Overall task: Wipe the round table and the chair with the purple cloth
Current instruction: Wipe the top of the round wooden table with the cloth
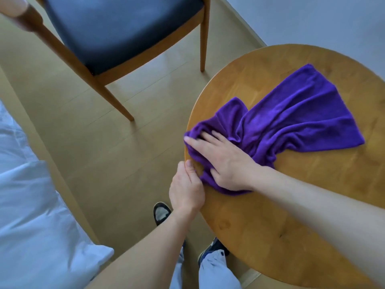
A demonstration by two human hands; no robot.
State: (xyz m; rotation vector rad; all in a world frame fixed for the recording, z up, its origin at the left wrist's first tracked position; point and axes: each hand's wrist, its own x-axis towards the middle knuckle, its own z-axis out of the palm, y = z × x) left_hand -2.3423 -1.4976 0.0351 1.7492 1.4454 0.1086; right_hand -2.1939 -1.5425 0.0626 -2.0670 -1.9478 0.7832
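A purple cloth (pixel 291 117) lies bunched across the left half of the round wooden table (pixel 270 236). My right hand (pixel 225 161) presses flat on the cloth's near end at the table's left rim, fingers spread and pointing left. My left hand (pixel 186 188) grips the table's edge just below it, thumb on top of the rim and touching the cloth's corner. The chair (pixel 116 38), with a dark seat and wooden legs, stands on the floor to the upper left, apart from the table.
White bedding (pixel 31 205) fills the lower left beside a wooden bed frame. Light wooden floor (pixel 125 153) lies between bed, chair and table. My feet (pixel 161 212) stand close to the table's near edge. A pale wall runs along the upper right.
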